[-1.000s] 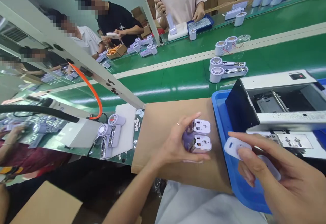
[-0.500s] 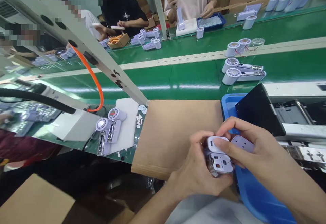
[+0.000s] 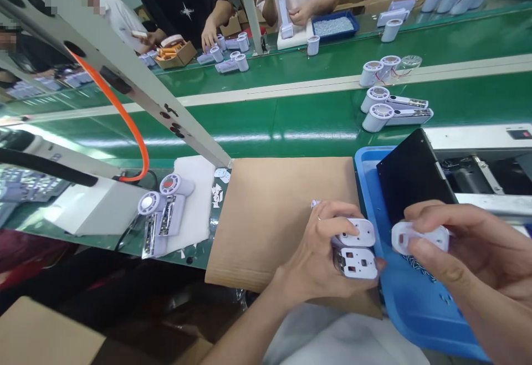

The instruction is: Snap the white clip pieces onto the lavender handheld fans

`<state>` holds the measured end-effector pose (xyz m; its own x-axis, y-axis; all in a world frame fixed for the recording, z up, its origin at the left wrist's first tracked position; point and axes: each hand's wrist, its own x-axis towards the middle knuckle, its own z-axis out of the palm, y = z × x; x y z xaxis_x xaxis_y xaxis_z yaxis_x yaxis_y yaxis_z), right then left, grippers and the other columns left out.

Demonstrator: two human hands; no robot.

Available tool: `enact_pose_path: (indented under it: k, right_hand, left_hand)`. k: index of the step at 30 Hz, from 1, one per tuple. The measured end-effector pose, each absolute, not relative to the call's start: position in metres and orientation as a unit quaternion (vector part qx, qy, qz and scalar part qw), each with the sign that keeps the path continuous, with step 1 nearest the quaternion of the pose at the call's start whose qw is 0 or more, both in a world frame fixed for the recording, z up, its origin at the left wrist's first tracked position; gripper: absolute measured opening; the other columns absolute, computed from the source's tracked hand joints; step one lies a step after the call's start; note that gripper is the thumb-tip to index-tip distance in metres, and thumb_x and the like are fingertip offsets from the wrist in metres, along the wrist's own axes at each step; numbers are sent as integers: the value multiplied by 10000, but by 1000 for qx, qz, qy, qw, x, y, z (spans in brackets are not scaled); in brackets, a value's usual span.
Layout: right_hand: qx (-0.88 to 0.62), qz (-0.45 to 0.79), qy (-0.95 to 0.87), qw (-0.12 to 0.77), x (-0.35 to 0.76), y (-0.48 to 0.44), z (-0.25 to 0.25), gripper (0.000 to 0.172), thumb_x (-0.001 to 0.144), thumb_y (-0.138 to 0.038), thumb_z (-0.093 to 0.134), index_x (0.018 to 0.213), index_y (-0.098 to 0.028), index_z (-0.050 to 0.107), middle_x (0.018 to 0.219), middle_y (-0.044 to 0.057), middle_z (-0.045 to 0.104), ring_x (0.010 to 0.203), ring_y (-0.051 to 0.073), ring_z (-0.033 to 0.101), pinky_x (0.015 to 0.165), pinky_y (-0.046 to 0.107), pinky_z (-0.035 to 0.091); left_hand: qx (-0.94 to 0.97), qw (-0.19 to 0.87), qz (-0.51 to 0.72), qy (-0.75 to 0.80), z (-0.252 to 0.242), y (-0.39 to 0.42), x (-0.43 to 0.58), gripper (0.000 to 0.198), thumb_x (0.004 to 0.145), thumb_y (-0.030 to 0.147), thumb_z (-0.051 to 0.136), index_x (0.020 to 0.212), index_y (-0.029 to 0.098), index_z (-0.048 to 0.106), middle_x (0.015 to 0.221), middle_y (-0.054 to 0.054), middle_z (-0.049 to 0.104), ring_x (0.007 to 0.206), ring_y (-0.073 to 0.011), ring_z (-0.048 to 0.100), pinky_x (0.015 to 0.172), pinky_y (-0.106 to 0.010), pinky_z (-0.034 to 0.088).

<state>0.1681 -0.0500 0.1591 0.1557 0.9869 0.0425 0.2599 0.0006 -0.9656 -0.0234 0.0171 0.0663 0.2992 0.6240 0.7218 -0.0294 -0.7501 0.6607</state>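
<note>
Over the right part of the brown cardboard [image 3: 286, 210], my left hand [image 3: 320, 254] is closed around two pale purple housings side by side. The upper housing end [image 3: 361, 233] is a rounded plate with small holes; the lower housing end [image 3: 359, 263] shows square openings. To the right, above the blue tray [image 3: 399, 298], my right hand [image 3: 461, 243] pinches a small pale oval cap [image 3: 428, 237] between thumb and fingers. The cap and the housings are apart.
A black panel [image 3: 415, 179] leans beside a metal fixture [image 3: 490, 201]. Two open fan bodies [image 3: 170, 210] lie on white foam at left; others [image 3: 380, 116] stand on the green belt [image 3: 270, 124]. A slanted metal post [image 3: 153, 93] crosses the left. People work opposite.
My right hand has moved right, away from the housings, with the oval cap in its fingers. My left hand still holds the housings. The view has shifted slightly.
</note>
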Motion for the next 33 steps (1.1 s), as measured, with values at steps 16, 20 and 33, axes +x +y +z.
enact_pose_path:
  k: [16, 20, 33]
  right_hand:
    - [-598, 439, -532, 408, 122, -14, 189, 794, 989, -912, 939, 1126, -160, 724, 863, 58, 449, 861, 201, 560, 766, 226, 597]
    - [-596, 444, -522, 419, 121, -11, 190, 811, 975, -924, 947, 1124, -160, 721, 862, 54, 437, 858, 197, 553, 768, 224, 595]
    - [-534, 542, -478, 440, 151, -46, 160, 481, 1159, -649, 911, 1075, -194, 778, 1018, 52, 596, 838, 103, 595, 733, 71, 562]
  left_hand:
    - [784, 225, 551, 178, 59, 40, -27, 753, 932, 859, 891, 1334, 339, 523, 1324, -71, 774, 1126, -233, 829, 1076, -479, 675]
    - [789, 189, 560, 171, 61, 40, -28, 841, 882, 929, 881, 1339, 321, 522, 1313, -74, 792, 1081, -237, 864, 1204, -558, 630]
    - [735, 280, 596, 164, 48, 30, -17, 1162, 666, 933, 995, 1503, 363, 427, 1384, -80, 699, 1140, -252, 783, 983, -451, 650]
